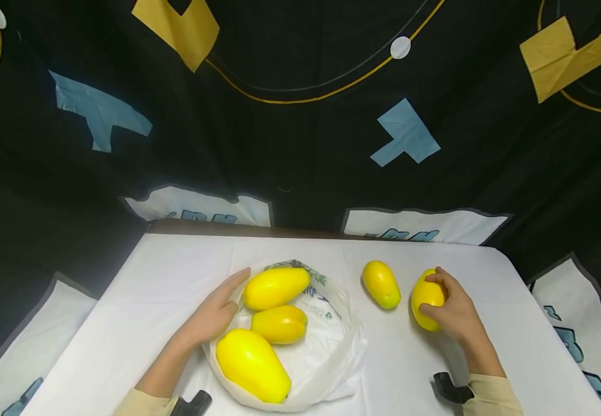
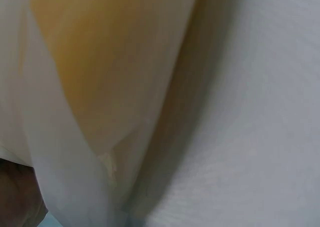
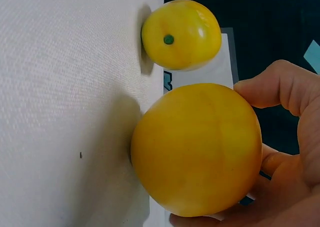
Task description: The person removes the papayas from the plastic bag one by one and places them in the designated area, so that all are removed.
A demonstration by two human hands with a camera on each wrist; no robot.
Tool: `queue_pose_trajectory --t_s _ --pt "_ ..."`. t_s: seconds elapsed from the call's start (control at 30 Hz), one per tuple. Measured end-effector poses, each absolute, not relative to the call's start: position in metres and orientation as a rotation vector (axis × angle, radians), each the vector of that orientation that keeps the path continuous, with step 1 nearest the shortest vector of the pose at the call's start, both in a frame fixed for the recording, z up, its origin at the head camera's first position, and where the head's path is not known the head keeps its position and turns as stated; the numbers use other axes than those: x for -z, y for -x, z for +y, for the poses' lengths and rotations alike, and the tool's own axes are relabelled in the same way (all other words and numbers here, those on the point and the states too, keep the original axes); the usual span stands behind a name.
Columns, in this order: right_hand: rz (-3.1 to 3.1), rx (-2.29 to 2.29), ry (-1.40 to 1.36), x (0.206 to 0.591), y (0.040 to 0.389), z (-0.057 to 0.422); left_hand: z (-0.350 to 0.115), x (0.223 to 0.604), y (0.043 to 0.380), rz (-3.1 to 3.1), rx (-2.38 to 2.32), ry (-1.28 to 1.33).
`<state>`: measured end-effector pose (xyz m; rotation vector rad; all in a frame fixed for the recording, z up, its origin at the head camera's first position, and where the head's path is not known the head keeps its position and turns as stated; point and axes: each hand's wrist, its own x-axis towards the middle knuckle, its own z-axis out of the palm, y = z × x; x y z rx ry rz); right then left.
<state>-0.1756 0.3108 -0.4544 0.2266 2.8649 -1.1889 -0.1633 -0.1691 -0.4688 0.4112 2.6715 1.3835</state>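
Observation:
A white plastic bag (image 1: 331, 370) lies with its mouth spread wide, and three yellow papayas rest in it: a long one (image 1: 276, 287) at the back, a smaller one (image 1: 279, 325) in the middle and a large one (image 1: 253, 365) in front. My left hand (image 1: 216, 312) rests at the bag's left rim, index finger straight beside the back papaya. In the left wrist view, bag plastic (image 2: 55, 137) covers most of the hand. My right hand (image 1: 453, 306) grips another yellow papaya (image 3: 197, 149) between thumb and fingers, its underside close over the table.
One more papaya (image 1: 381, 284) lies on the white table (image 1: 175, 260), left of the right hand. Behind stands a black cloth (image 1: 300, 156) with blue and yellow patches. Black wrist mounts (image 1: 452, 388) sit at both sleeves.

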Motion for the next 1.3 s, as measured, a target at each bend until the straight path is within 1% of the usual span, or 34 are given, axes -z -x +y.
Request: queue_pose_trajectory --t_s 0.27,0.53,0.83,0.93,1.1,1.3 --pt "2.876 1.212 -0.176 0.455 0.175 0.311 -0.170 0.471 0.163 2.688 -1.375 -0.422" --pt "2.949 1.206 -0.230 0.450 0.175 0.314 -0.169 0.470 0.163 2.683 -1.369 -0.408" --pt "3.102 1.505 -0.222 0.428 0.165 0.301 -0.170 0.470 0.164 2.692 -1.368 -0.424" --pt "3.125 1.523 -0.122 0.422 0.161 0.293 -0.171 0.469 0.164 2.696 -1.362 -0.424" --pt "3.141 1.499 0.131 0.414 0.156 0.280 -0.171 0.469 0.165 2.687 -1.376 -0.422" --pt "3.123 1.440 0.321 0.405 0.148 0.261 -0.171 0.471 0.165 2.675 -1.384 -0.414"
